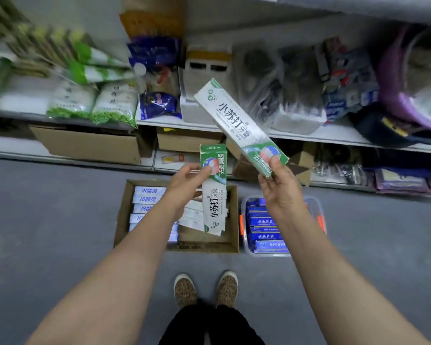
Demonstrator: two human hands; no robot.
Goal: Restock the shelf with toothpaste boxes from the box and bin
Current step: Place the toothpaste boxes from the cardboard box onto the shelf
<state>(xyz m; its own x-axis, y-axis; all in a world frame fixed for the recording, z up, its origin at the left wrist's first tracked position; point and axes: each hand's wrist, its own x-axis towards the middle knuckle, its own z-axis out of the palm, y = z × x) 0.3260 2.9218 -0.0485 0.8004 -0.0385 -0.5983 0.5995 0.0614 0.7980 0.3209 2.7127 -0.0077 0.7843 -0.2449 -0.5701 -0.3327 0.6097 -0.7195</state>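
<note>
My left hand (pixel 188 181) pinches the green top end of a white-and-green toothpaste box (pixel 214 192) that hangs upright over the cardboard box (pixel 232 220) on the floor. My right hand (pixel 281 190) grips the lower green end of a second, matching toothpaste box (pixel 237 123), which slants up and to the left in front of the white shelf (pixel 334 136). Pale blue toothpaste boxes (pixel 148 200) lie stacked in the cardboard box's left side. To its right, a clear plastic bin (pixel 319 207) with orange latches holds dark blue toothpaste boxes (pixel 264 230).
The shelf carries green-and-white bags (pixel 92 100), blue packets (pixel 159 105), a white carton (pixel 204 70), dark bagged goods (pixel 284 85) and a purple basin (pixel 413 95). Cardboard cartons (pixel 90 143) sit on the bottom shelf. My feet (pixel 205 290) stand on grey floor behind the box.
</note>
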